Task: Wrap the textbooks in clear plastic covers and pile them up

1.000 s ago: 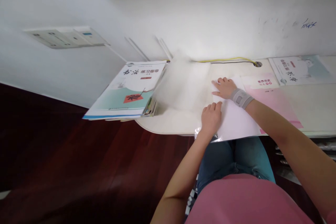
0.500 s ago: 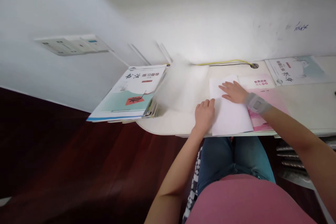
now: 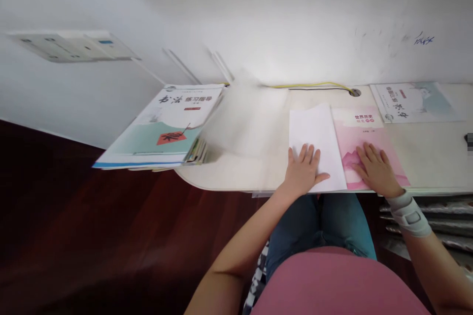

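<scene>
Beneath my left hand (image 3: 303, 172) is a white paper flap (image 3: 312, 133), along the left side of a pink book. My left fingers are spread and lie flat on it. My right hand (image 3: 379, 168) rests with fingers apart on the pink book (image 3: 358, 138), over its lower cover. Whether the flap is a folded cover sheet or an opened page of the book, I cannot tell. Left of the flap lies a translucent sheet (image 3: 246, 118), one edge of it hanging past the desk's front edge.
A stack of books (image 3: 177, 118) with a calligraphy workbook on top juts over the desk's left end. Another calligraphy workbook (image 3: 414, 102) lies at the back right. A yellow cable (image 3: 314, 84) runs along the wall to a hole (image 3: 355, 93) in the white desk (image 3: 218, 174).
My right hand has moved from the white flap down and right onto the pink cover. My left hand has shifted from the flap's left edge onto the flap, its fingers now spread.
</scene>
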